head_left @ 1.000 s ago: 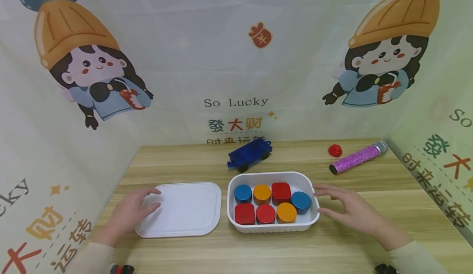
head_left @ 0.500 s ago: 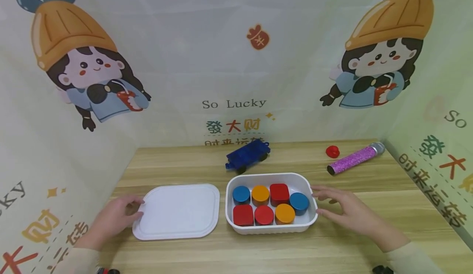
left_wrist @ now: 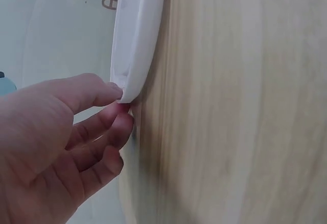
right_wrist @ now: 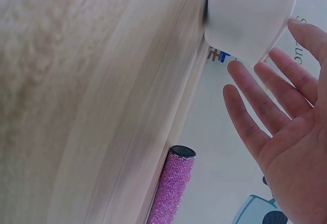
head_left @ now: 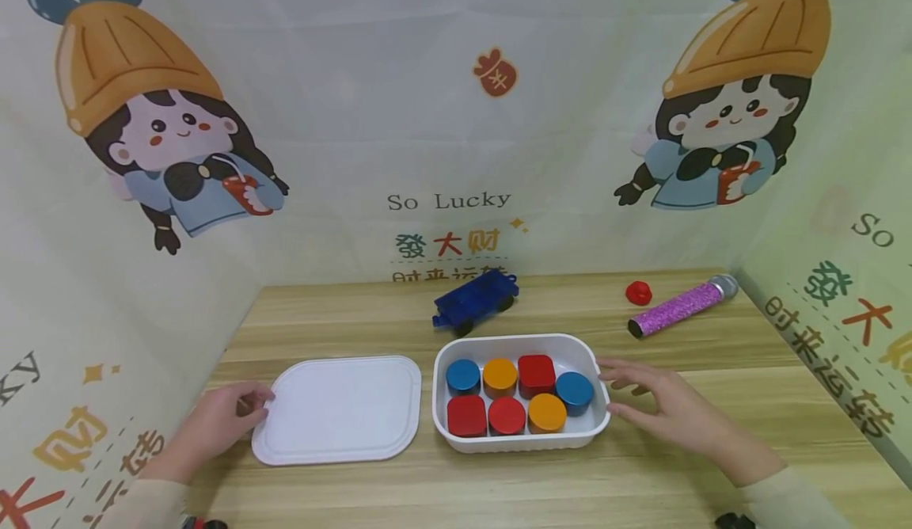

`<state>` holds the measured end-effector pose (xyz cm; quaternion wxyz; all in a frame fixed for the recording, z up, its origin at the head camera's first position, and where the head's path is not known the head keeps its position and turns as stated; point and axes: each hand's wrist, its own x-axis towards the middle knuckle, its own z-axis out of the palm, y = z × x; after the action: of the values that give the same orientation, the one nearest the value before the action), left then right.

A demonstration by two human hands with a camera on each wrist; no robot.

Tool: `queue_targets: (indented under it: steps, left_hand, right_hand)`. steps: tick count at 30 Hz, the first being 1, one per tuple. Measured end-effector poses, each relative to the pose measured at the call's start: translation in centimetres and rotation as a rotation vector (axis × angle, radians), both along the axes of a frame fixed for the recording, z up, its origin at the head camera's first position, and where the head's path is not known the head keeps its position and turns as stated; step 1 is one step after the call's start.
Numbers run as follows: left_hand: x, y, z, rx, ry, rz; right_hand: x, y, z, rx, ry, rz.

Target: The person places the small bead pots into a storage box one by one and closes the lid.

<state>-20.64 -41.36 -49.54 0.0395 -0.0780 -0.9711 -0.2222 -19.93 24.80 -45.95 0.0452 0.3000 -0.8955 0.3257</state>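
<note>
A white lid [head_left: 338, 409] lies on the table, left of a white plastic box [head_left: 523, 443]. At the lid's left edge, my left hand [head_left: 224, 418] pinches the rim; the left wrist view shows the thumb [left_wrist: 92, 92] on its upper side and fingers below. Inside the box stand several round and square blocks, among them a blue round one [head_left: 574, 390], an orange round one [head_left: 546, 412] and a red square one [head_left: 466, 416]. My right hand [head_left: 663, 402] is at the box's right end, fingers fairly straight, with the thumb and fingertips touching or very near the rim.
Behind the box sits a blue toy car [head_left: 476, 302]. A small red object [head_left: 638, 293] and a purple glittery microphone [head_left: 680, 307] lie at the back right of the wooden table [head_left: 499, 489]. Printed cloth [head_left: 342, 117] walls the table in at the back and sides.
My left hand has drawn back leftward from over the lid to its left edge and taken hold there. The right hand and the box stay about where they were.
</note>
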Motion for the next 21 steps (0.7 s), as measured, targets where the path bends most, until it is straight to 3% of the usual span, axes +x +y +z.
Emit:
queue_targets:
  steps: [2,10,17,21]
  left_hand:
    - [0.0,0.0,0.0,0.046,-0.017,0.011]
    - [0.2,-0.7,-0.2,0.347,-0.195,0.07]
    - [0.2,-2.1,-0.3,0.583,-0.318,-0.052]
    - [0.4,-2.5,-0.1,0.657,-0.368,-0.09]
  right_hand:
    - [0.0,0.0,-0.1,0.0,-0.007,-0.004]
    - [-0.1,-0.1,-0.2,0.001,-0.004,-0.006]
    - [-0.1,0.1,-0.2,0.008,-0.028,-0.018]
    - [-0.2,0.2,-0.3,0.019,-0.032,-0.027]
